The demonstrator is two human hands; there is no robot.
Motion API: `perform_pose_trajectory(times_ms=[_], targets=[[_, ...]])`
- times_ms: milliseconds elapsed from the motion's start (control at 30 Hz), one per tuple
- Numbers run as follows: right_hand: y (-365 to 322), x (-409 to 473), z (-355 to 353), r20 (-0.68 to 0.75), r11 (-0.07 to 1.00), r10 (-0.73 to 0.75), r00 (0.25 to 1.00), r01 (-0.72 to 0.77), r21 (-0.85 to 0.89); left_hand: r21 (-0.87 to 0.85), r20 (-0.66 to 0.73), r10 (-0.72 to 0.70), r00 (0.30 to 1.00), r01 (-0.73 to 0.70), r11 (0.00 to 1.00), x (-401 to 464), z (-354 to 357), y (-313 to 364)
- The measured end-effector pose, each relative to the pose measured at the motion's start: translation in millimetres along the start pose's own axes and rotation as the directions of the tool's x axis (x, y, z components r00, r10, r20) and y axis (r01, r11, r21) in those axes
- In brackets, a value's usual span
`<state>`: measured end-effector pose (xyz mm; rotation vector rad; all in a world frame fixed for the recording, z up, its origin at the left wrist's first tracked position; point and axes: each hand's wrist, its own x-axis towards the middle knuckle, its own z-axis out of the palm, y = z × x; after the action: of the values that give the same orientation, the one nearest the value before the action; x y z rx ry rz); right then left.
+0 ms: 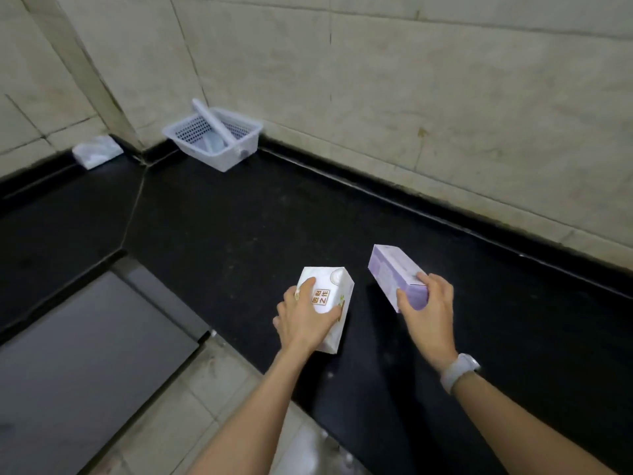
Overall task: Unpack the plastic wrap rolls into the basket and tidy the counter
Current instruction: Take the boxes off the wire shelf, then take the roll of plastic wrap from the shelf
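Two bare forearms enter from the bottom edge. The right wrist carries a watch (459, 370) with a pale strap.

Left hand (310, 318): laid over the top of a white box (330, 303). The fingers are spread, with the thumb on the left face and the fingertips curled over the right edge. The box bears an orange-brown printed label and lies on the black counter (239, 228), long axis running away from the camera.

Right hand (428, 308): closed around the near end of a purple box (394, 275). The thumb presses the top face and the fingers wrap the near left side. The far end of the box is tilted upward and to the left. Whether the near end touches the counter cannot be determined. The two boxes are near each other but do not touch.

Basket (236, 156): white perforated plastic, set in the far corner of the counter against the tiled wall (411, 97), well apart from both boxes. One roll (214, 121) leans diagonally across it, upper end resting above the far rim. Pale contents lie at the bottom; these cannot be identified.

A white crumpled bag (97, 150) lies on the counter to the left of the basket, against the wall.
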<state>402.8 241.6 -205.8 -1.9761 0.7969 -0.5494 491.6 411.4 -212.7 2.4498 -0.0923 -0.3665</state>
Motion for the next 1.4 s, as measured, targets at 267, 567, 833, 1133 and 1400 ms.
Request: perform_pose_trajectory(times_ms=[267, 567, 833, 1133, 1400], targets=[[19, 105, 38, 0.017, 0.974, 0.0, 1.0, 0.004, -0.225, 0.185, 0.047, 0.173, 0.984, -0.178, 0.966, 129, 53, 70], [39, 104, 53, 0.14, 0.906, 0.08, 0.987, -0.013, -0.424, 0.38, 0.188, 0.26, 0.947, -0.315, 0.87, 157, 69, 66], [28, 29, 11, 0.023, 0.931, 0.173, 0.985, -0.156, -0.332, 0.244, 0.234, 0.436, 0.869, -0.487, 0.839, 77, 35, 54], [53, -146, -114, -0.181, 0.829, 0.478, 0.859, -0.51, -0.229, -0.02, 0.643, 0.584, 0.496, -0.751, 0.66, -89, 84, 70], [93, -307, -262, -0.555, 0.712, 0.555, 0.619, -0.699, -0.066, -0.253, 0.717, 0.697, 0.021, -0.923, 0.289, -278, 155, 135]])
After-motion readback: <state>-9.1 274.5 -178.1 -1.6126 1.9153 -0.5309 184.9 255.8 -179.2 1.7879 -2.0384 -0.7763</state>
